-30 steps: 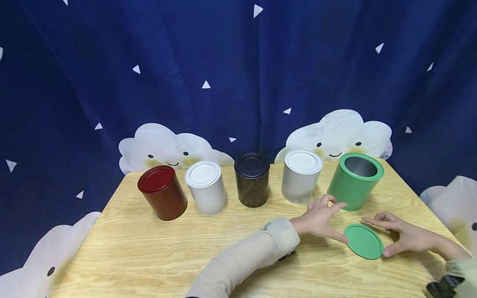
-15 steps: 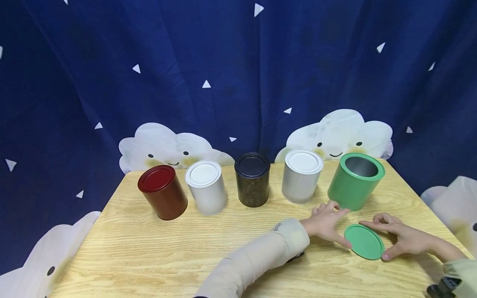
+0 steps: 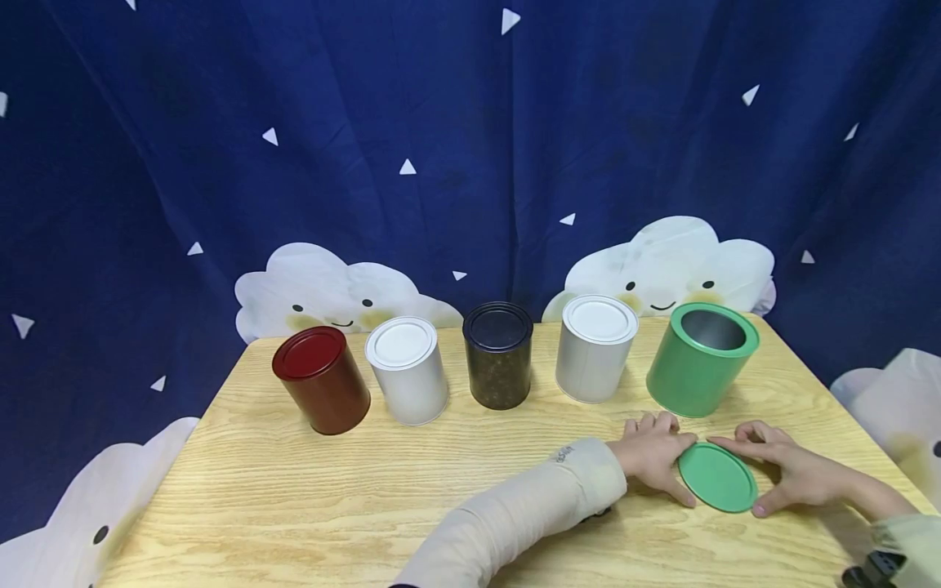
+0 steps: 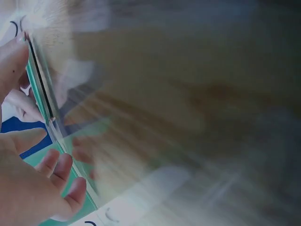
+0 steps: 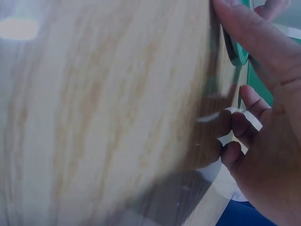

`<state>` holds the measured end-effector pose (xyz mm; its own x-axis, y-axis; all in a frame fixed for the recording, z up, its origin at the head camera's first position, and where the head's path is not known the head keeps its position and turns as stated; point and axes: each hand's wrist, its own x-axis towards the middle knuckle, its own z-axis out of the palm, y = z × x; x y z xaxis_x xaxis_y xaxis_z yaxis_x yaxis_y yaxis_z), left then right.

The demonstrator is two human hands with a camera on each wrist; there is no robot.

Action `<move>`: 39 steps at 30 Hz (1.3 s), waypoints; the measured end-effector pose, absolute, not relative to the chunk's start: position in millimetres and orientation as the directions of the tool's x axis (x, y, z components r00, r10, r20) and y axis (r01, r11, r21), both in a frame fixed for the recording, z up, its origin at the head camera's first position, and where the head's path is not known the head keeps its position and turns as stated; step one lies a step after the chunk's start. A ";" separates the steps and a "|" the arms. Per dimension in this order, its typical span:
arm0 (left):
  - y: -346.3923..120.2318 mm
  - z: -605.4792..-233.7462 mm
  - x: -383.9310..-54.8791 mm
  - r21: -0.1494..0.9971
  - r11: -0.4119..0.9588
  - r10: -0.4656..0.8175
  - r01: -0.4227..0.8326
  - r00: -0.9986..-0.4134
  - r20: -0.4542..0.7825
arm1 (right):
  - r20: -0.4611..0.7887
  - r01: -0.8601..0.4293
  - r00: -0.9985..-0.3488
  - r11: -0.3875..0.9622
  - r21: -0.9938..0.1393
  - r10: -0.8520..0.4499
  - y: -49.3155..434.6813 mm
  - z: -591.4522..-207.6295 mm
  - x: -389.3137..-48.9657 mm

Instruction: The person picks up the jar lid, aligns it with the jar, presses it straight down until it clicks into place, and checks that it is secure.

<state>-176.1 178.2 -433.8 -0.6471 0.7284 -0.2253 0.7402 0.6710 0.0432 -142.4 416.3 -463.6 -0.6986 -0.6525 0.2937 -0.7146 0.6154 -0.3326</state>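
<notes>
A round green lid [image 3: 718, 478] lies low over the wooden table at the right, in front of an uncovered green can [image 3: 702, 359] with a grey inside. My left hand [image 3: 654, 459] holds the lid's left edge between thumb and index finger, its other fingers off the rim. Across from it, my right hand [image 3: 801, 474] grips the right side, index fingertip at the far rim and thumb at the near rim. The left wrist view catches the lid [image 4: 34, 75] edge-on beside the left thumb; the right wrist view shows the right thumb [image 5: 254, 33] along the rim.
Left of the green can stand a white can [image 3: 597, 351], a black can [image 3: 498, 359], another white can [image 3: 407, 371] and a dark red can [image 3: 323, 384], all lidded. A blue curtain [image 3: 412, 106] with clouds hangs behind the wooden table [image 3: 294, 506].
My left hand has moved right and down to the lid's left edge, its thumb and index drawing closer together. My right index finger has come in to the rim. The lid has hardly moved.
</notes>
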 end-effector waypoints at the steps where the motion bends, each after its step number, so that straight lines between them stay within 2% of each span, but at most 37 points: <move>1: 178.9 -434.1 -175.3 0.026 0.673 0.724 0.739 -0.651 -0.229 | 0.294 -0.713 -0.701 0.620 -0.327 -0.650 416.0 -463.8 -142.3; 6: 182.1 -435.2 -171.6 -0.042 0.683 0.701 0.729 -0.671 -0.240 | 0.295 -0.704 -0.710 0.632 -0.324 -0.640 414.9 -464.0 -141.3; 12: 184.1 -438.1 -169.5 -0.044 0.725 0.669 0.687 -0.719 -0.191 | 0.299 -0.696 -0.718 0.639 -0.329 -0.628 411.7 -463.7 -139.8; 19: 185.3 -441.1 -168.0 -0.081 0.739 0.653 0.669 -0.741 -0.159 | 0.296 -0.688 -0.725 0.645 -0.331 -0.621 409.0 -463.2 -138.9; 29: 186.2 -438.7 -165.9 -0.113 0.727 0.663 0.677 -0.735 -0.144 | 0.320 -0.705 -0.709 0.626 -0.333 -0.629 408.6 -462.6 -140.0; 39: 186.5 -433.6 -176.4 -0.051 0.689 0.700 0.723 -0.682 -0.212 | 0.288 -0.676 -0.720 0.543 -0.498 -0.632 411.8 -461.4 -138.4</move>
<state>-176.4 186.5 -433.6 -0.6822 0.6997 -0.2121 0.7228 0.6892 -0.0509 -138.4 411.8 -461.4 -0.7196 -0.6320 0.2876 -0.6760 0.5430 -0.4982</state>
